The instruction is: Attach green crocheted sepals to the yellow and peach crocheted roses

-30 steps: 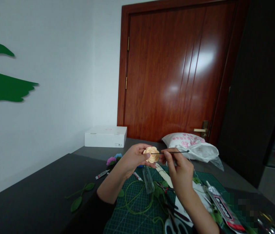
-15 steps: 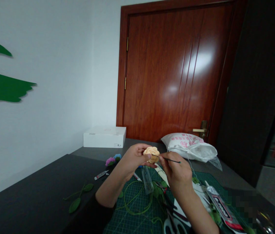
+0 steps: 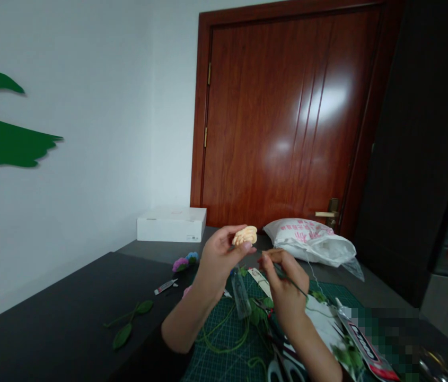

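A pale peach crocheted flower (image 3: 245,235) is pinched between the thumb and fingers of my left hand (image 3: 219,260), turned so its layered edge shows. Just to the right and slightly lower, my right hand (image 3: 287,281) closes its thumb and fingers on a thin dark green stem (image 3: 297,288), which runs back across the palm. The stem's front end points toward the flower's underside near my left thumb; whether they touch is too small to tell.
Below lie a green cutting mat (image 3: 216,363), scissors (image 3: 281,366), green cord (image 3: 224,350) and a large glue tube (image 3: 367,342). A leaf sprig (image 3: 124,334), small tube (image 3: 165,287) and crocheted flowers (image 3: 179,264) lie left. Behind are a white box (image 3: 171,225) and white bag (image 3: 303,236).
My left hand has raised and tilted the flower from face-on to side-on. My right hand has turned, and its stem now slants down to the right instead of crossing the flower's front.
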Motion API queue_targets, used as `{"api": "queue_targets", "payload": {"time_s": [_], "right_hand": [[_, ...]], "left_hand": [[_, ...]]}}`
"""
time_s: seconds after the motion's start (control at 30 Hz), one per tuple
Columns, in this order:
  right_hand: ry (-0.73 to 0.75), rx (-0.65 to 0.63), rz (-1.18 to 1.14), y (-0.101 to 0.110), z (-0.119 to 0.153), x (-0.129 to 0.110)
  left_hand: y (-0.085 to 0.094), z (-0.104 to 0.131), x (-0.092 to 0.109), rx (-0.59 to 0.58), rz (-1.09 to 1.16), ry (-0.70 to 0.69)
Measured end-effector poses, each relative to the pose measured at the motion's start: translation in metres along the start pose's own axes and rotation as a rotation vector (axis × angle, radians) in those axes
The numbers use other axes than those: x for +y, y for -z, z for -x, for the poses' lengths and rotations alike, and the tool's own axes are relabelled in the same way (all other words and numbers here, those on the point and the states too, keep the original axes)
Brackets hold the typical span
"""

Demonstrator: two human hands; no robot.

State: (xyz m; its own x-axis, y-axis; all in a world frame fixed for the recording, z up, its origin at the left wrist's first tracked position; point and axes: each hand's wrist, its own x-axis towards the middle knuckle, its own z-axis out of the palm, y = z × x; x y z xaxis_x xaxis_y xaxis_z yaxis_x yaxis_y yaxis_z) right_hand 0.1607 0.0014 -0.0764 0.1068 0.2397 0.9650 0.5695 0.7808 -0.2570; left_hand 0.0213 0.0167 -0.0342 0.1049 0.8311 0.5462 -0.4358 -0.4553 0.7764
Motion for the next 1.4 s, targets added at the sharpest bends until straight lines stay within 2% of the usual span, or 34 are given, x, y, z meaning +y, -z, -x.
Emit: {"api": "queue_targets", "payload": {"time_s": [0.13,0.2,0.37,0.47,0.57,0.67,0.73,0.9,1.1,1.2,1.3,1.4], "right_hand": [[0.034,-0.073,-0.020,-0.002,0.004,0.005],[-0.005,-0.126,-0.039,-0.002,0.004,0.006],[-0.302,-0.189,-0.311,-0.008,0.001,0.010],[-0.426,-0.208,-0.428,-0.009,-0.001,0.013],[-0.480,-0.297,-0.346,-0.008,-0.002,0.015],[-0.444,-0.375,-0.164,-0.006,0.000,0.014],[-0.441,-0.430,-0.175,-0.007,0.002,0.013],[-0.623,-0.601,-0.619,-0.013,0.002,0.012],[-0.826,-0.590,-0.984,-0.015,0.000,0.002],[-0.854,-0.589,-1.038,-0.016,0.000,0.002],[-0.780,-0.571,-0.943,-0.014,0.002,0.013],[-0.716,-0.601,-0.815,-0.010,0.004,0.033]], "left_hand": [[0.001,-0.001,-0.003,0.041,0.080,0.041],[0.003,-0.004,-0.007,0.089,0.079,0.037],[0.016,-0.015,-0.012,0.215,0.072,-0.042],[0.026,-0.022,-0.009,0.295,0.070,-0.099],[0.032,-0.026,-0.008,0.348,-0.003,-0.216],[0.031,-0.024,-0.008,0.342,-0.096,-0.342],[0.028,-0.022,-0.008,0.338,-0.159,-0.424],[0.028,-0.016,-0.001,0.318,-0.277,-0.619],[0.042,-0.013,0.005,0.345,-0.588,-0.884],[0.040,-0.013,0.007,0.285,-0.541,-0.835],[0.034,-0.015,0.009,0.203,-0.352,-0.620],[0.032,-0.020,0.009,0.194,-0.180,-0.414]]}}
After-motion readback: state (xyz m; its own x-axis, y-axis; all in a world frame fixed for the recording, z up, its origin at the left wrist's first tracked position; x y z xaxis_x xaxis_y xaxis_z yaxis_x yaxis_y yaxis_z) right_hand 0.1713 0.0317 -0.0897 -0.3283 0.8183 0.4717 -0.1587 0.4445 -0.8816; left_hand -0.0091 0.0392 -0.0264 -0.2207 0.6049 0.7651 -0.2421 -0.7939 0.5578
